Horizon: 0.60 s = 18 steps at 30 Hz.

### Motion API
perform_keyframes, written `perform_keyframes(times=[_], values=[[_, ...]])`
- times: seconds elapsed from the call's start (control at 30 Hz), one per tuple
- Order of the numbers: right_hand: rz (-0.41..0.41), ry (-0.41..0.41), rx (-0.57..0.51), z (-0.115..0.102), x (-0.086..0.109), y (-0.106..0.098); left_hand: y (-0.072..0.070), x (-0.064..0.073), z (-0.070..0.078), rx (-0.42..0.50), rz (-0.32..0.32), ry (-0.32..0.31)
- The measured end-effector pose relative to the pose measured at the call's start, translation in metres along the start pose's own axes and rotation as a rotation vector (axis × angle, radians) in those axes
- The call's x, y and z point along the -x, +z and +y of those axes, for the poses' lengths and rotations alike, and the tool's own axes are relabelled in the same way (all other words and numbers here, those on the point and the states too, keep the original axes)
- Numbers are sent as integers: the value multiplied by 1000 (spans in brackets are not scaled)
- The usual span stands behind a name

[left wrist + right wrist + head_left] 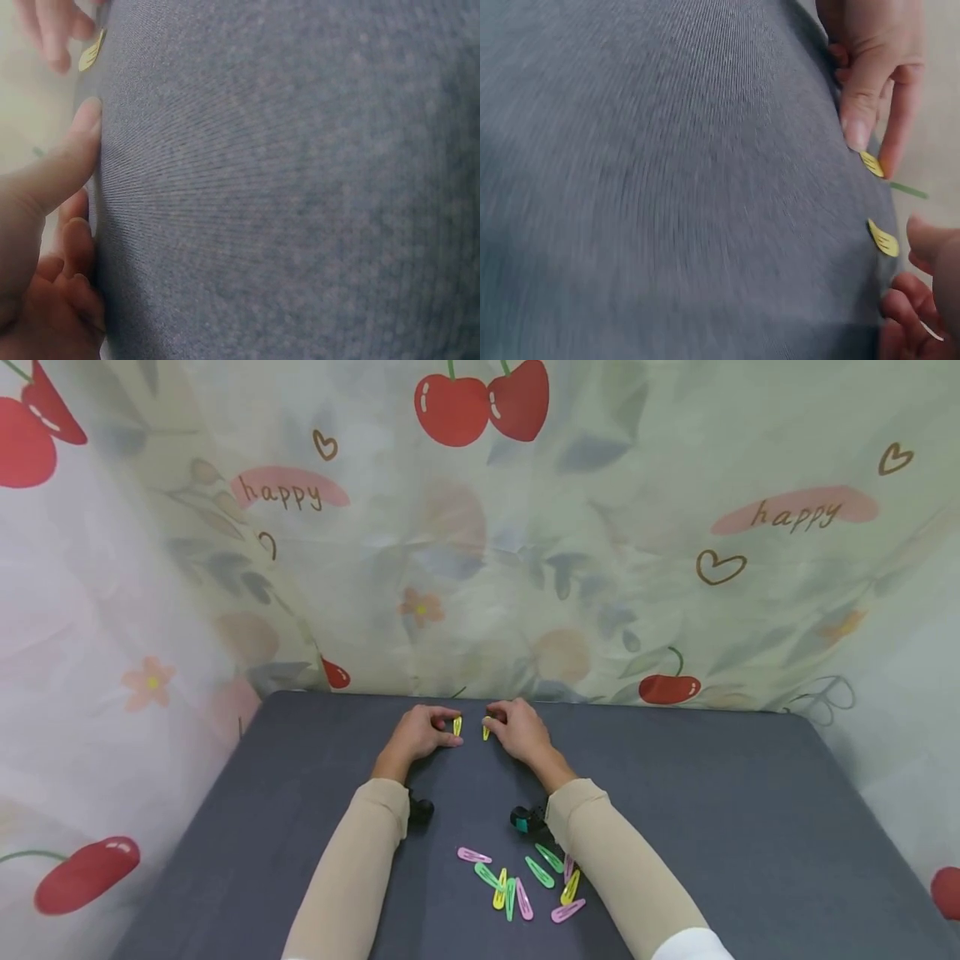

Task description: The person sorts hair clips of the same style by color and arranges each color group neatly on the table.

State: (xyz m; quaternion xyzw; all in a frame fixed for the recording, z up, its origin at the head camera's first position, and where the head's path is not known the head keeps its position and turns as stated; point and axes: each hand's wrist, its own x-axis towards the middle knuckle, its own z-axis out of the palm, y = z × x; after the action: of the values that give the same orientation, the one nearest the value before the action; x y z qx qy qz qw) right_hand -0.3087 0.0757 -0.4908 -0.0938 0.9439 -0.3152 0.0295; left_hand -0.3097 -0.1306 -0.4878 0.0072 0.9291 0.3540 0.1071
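Near the far edge of the dark grey table, my left hand [423, 732] holds a yellow snap hair clip [457, 726] between thumb and index finger. In the right wrist view, that clip [871, 163] lies flat with a fingertip at each end. A second yellow hair clip [486, 729] lies a short way to the right, roughly parallel to the first. Close beside it is my right hand [519, 729], its fingers bent. The right wrist view shows a small gap between this clip [885, 240] and the right thumb [924, 236].
Closer to me on the table [712, 827] lies a loose group of pink, green and yellow hair clips [523, 899], partly beside my right forearm. Dark wrist devices [528, 819] sit under both sleeves. A patterned curtain [487, 568] stands behind the far edge.
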Motion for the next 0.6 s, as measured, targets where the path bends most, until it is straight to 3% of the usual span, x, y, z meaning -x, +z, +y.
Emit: perform_keyframes(times=[0.3, 0.6], values=[[-111, -88, 74, -1, 25, -22, 3, 3, -4, 31, -18, -24], [-175, -162, 203, 4, 72, -36, 2, 1, -1, 24, -9, 6]])
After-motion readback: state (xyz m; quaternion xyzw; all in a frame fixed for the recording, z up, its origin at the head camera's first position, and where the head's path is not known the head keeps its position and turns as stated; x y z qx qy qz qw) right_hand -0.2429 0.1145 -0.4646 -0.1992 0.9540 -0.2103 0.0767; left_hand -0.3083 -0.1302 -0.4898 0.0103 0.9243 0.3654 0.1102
